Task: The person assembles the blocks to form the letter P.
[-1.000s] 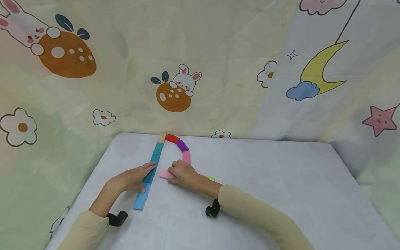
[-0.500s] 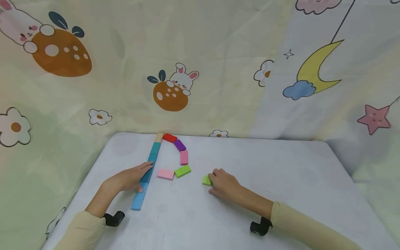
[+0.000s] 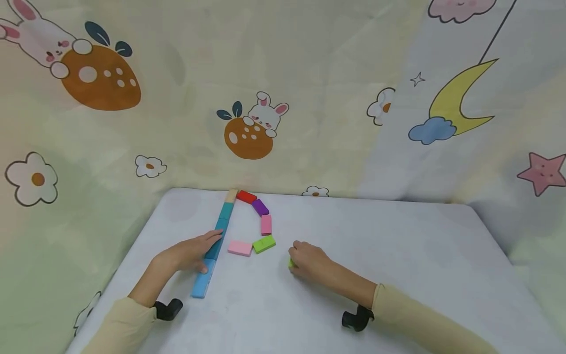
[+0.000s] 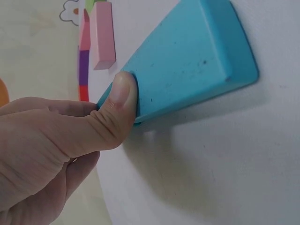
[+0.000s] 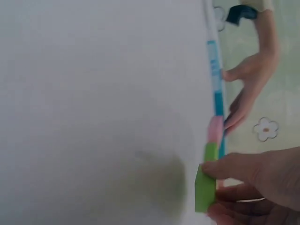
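Observation:
My left hand (image 3: 190, 251) lies over a straight row of flat blocks, its fingers stretched onto the teal block (image 3: 214, 249) and its thumb on the light blue block (image 3: 203, 280). The left wrist view shows that thumb pressing the top of a blue block (image 4: 183, 56) near its edge. Out to the right, my right hand (image 3: 311, 260) pinches a green block (image 5: 205, 190) between thumb and fingers; in the head view it is mostly hidden. A second green block (image 3: 264, 244) touches a light pink block (image 3: 240, 248) between the hands.
Red (image 3: 246, 196), purple (image 3: 260, 207) and pink (image 3: 266, 224) blocks curve from the row's far end, where a wood-coloured block (image 3: 231, 195) lies. The white table (image 3: 398, 255) ends at a printed cloth backdrop (image 3: 327, 123). Each wrist carries a black camera mount (image 3: 357, 318).
My right hand has left the light pink block, moved right to the loose green block and taken hold of it, then shifted slightly left. The left hand stays on the row.

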Tool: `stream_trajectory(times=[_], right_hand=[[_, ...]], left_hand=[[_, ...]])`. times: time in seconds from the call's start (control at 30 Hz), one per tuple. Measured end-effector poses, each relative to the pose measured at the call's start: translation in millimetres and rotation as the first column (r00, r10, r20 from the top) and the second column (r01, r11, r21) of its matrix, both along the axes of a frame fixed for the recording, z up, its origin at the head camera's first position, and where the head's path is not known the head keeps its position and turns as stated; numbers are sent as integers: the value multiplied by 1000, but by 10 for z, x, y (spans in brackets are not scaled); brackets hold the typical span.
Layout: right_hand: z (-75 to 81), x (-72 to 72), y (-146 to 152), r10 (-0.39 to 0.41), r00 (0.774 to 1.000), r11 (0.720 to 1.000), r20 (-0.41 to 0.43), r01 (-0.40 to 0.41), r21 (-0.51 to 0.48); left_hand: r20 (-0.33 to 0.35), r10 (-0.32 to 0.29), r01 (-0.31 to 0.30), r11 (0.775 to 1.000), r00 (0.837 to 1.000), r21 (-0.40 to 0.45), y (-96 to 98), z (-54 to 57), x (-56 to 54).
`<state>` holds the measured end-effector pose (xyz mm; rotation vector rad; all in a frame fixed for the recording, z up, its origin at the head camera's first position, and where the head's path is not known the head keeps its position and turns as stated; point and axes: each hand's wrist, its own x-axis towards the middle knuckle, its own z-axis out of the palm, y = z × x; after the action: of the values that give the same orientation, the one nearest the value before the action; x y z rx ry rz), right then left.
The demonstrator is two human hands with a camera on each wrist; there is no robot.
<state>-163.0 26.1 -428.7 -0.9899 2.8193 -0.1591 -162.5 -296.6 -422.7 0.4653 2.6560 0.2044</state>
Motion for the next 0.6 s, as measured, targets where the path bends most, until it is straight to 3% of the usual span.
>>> stream_trajectory(times=[0.1,0.23,0.43,0.6], right_hand=[[108,23,-169,44,999,998,18,-43,-48],[190,-35,-530,96,993,978,74,-80,-195],[65,-304,-1092,116,983,919,144,-51,-390],[-109,-421,-1372,76,981,899,180,11,-437]], left_hand=[[-2,-1,1,1000,1000,5,6,-35,1],[10,-1,1,1000,1000,-7,-3,-44,5],[-5,-8,7,1000,1000,-10,-8,-33,0],[12,14,-14,1000,1000,1,-6,-11,-7]])
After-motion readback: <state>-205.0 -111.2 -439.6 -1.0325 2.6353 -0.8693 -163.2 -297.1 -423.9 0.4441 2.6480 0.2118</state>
